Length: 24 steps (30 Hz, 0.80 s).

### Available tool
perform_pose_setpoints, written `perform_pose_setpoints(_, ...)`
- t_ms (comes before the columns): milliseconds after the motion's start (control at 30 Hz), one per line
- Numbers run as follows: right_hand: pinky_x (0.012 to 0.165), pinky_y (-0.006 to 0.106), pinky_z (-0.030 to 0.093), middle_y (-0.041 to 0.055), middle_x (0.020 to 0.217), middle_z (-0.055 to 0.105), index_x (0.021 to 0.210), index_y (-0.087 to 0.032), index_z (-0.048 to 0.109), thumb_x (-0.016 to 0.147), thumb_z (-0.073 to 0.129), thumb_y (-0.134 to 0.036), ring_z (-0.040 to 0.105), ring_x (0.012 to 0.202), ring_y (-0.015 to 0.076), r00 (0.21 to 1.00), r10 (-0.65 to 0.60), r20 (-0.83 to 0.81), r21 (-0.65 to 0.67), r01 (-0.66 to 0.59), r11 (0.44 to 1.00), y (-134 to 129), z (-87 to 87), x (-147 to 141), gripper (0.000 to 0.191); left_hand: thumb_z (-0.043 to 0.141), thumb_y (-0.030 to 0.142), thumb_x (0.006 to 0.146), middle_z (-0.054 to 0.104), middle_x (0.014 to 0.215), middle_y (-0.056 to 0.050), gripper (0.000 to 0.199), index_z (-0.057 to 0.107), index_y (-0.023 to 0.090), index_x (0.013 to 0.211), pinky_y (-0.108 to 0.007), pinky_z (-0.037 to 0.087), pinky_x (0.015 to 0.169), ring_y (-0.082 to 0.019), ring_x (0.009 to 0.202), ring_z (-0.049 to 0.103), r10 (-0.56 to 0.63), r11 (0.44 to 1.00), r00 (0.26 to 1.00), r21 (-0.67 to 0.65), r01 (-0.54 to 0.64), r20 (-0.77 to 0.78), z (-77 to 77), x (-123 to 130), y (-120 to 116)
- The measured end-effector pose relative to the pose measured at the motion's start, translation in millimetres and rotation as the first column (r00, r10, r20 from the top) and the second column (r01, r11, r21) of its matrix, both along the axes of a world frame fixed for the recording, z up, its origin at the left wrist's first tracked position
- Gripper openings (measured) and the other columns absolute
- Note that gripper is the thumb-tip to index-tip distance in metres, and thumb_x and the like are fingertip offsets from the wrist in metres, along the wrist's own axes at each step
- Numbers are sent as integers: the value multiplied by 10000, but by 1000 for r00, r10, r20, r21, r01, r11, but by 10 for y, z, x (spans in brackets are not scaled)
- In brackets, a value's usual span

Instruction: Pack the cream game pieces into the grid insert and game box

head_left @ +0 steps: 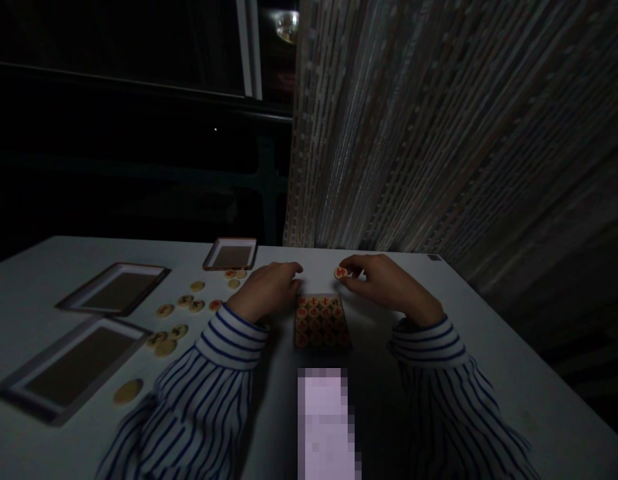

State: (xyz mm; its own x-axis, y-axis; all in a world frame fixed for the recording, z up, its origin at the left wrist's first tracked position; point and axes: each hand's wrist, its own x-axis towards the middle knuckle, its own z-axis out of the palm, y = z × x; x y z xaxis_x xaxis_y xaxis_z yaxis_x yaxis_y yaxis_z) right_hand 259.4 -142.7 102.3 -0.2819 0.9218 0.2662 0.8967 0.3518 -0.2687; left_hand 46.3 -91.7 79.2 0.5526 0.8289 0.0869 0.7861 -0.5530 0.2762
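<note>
A round wooden piece with a red character [341,273] is pinched between the thumb and fingers of my right hand [376,279], above the table right of centre. Just below and left of it lies a small box [347,333] packed with rows of similar red-marked pieces. My left hand [271,287] is at the box's upper left corner, its fingers curled; whether they hold anything is hidden. Loose round pieces [165,311] lie scattered to the left of my left hand, some face up, others showing plain wood.
Three shallow rectangular trays or lids stand left on the white table [469,400]: one at the back [232,255], one in the middle [123,291], one nearest [71,370]. A bead curtain [389,120] hangs behind. A pixelated patch covers the bottom centre.
</note>
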Motion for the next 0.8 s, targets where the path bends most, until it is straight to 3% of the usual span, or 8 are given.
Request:
perform_pose_setpoints(233,664,258,409,56,871,666,955,-181,640,767,536,-301,587,758,172,998,8,58,-34,-6,999,16,-46,23,246,413,283,815,613,1104,-134,338,581,169,1086,-339,411,843,-252,1023,556,-102,993,991,-75,95,-92,-137,20,80)
perform_pose_setpoints(800,585,264,372,67,784,670,858,-194,662,771,515,-311,593,703,172,984,6,179,-131,18,991,118,-277,33,207,447,259,785,667,923,-124,252,644,186,924,-287,441,708,-224,856,614,-127,980,987,-167,109,-97,-228,71,79)
